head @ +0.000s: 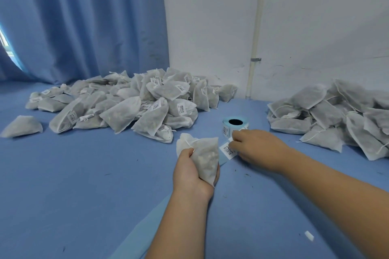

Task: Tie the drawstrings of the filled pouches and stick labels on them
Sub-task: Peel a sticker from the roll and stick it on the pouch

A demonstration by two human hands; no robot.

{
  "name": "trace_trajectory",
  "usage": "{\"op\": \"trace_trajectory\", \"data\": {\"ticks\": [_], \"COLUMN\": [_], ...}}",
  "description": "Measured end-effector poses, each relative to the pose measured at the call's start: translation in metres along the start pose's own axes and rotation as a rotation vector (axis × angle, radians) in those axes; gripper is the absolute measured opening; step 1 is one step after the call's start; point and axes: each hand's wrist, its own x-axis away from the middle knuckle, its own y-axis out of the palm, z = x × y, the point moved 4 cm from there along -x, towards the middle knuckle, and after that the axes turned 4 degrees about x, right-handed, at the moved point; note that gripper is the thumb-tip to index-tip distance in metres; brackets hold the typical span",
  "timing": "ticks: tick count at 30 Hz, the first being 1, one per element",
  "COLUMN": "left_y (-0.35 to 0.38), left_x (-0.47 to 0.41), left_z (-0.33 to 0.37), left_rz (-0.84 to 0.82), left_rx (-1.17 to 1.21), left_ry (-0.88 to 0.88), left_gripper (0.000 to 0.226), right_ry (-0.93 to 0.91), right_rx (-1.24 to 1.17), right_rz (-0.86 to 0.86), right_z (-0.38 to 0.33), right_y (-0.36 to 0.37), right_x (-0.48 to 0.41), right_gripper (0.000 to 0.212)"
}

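My left hand [190, 171] grips a filled white pouch [205, 156] just above the blue table, its gathered neck and drawstring pointing up and left. To its right, my right hand [257, 148] pinches a white barcode label [228, 150] on the pale blue backing strip that runs from the label roll [234, 125]. The roll stands just behind my right hand.
A large heap of labelled pouches [134, 103] lies at the back left, with one stray pouch [22, 126] at the far left. A heap of pouches without visible labels [332, 113] fills the right. A blue curtain [84, 21] and white wall stand behind. A small white scrap [309, 235] lies near right.
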Motion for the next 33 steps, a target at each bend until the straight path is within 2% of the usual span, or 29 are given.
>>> {"op": "trace_trajectory", "data": {"ticks": [2,5,8,11,14,15,18,21,25,28,33], "left_y": [0.0,-0.001,-0.002,-0.002,-0.002,-0.002,-0.003,-0.003,-0.003,-0.004,-0.004], "left_x": [0.0,0.0,-0.001,-0.001,-0.002,-0.002,-0.003,-0.001,0.0,-0.001,-0.002], "left_z": [0.0,0.0,0.0,-0.001,0.0,0.0,0.0,0.001,0.001,0.001,0.001], "left_rz": [0.003,0.005,0.012,0.018,0.023,0.02,0.014,0.009,0.018,0.025,0.04], "left_rx": [-0.003,-0.021,-0.032,-0.039,-0.04,-0.039,-0.029,-0.026,-0.013,-0.015,-0.032], "left_ry": [0.004,0.004,0.009,0.01,0.011,0.014,0.024,0.02,0.014,0.017,0.026], "left_gripper": [0.015,0.015,0.012,0.014,0.014,0.014,0.016,0.017,0.018,0.017,0.015], "right_ry": [-0.057,-0.089,-0.1,-0.043,0.096,0.151,0.235,0.231,0.24,0.255,0.303], "right_rx": [0.052,0.085,0.095,0.008,-0.205,-0.281,-0.471,-0.579,-0.592,-0.635,-0.713], "right_rz": [0.058,0.164,0.205,0.207,0.241,0.242,0.131,0.023,-0.134,-0.152,-0.155], "right_z": [-0.002,-0.005,-0.009,-0.007,-0.001,0.001,0.004,-0.003,-0.011,-0.01,-0.003], "right_y": [-0.006,-0.017,-0.018,-0.014,-0.011,-0.011,-0.008,-0.006,0.0,-0.003,-0.009], "right_x": [-0.003,-0.001,-0.003,0.0,0.004,0.003,-0.008,-0.022,-0.032,-0.037,-0.039], "right_gripper": [0.005,0.029,0.033,0.028,0.008,0.008,0.026,0.025,0.022,0.011,0.024]}}
